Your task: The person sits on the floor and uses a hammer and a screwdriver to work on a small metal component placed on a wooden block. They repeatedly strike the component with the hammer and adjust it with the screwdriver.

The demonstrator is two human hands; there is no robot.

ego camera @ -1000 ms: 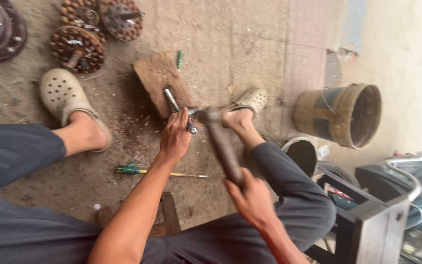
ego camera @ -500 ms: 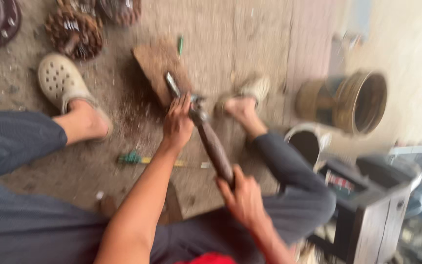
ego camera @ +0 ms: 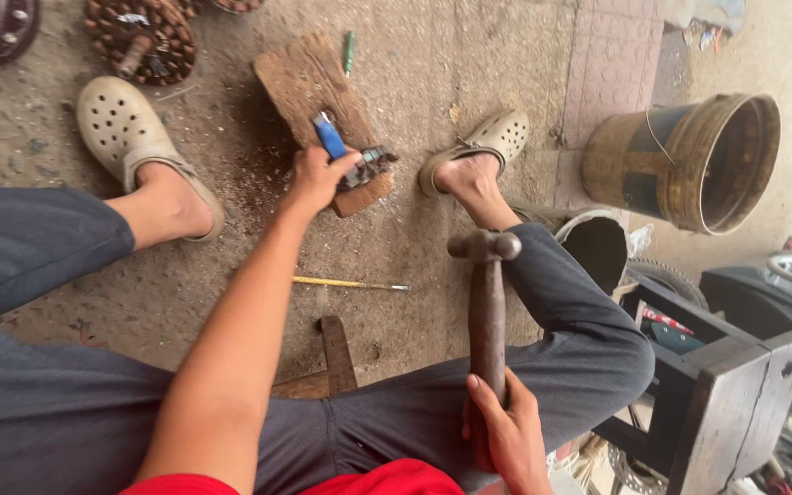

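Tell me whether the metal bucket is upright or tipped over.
Tipped. The bucket lies on its side on the floor, its open mouth facing right, and no contents show inside.

Hammer [ego camera: 485, 302] now raised off block [ego camera: 309, 87]

Dusty concrete floor [ego camera: 469, 55], dark wooden stool [ego camera: 735, 385]

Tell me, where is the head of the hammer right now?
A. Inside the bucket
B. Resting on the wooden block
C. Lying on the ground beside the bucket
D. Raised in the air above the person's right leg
D: the right hand grips the wooden handle low down, and the hammer head is lifted over the right leg, apart from the wooden block, where the left hand holds a blue-handled tool.
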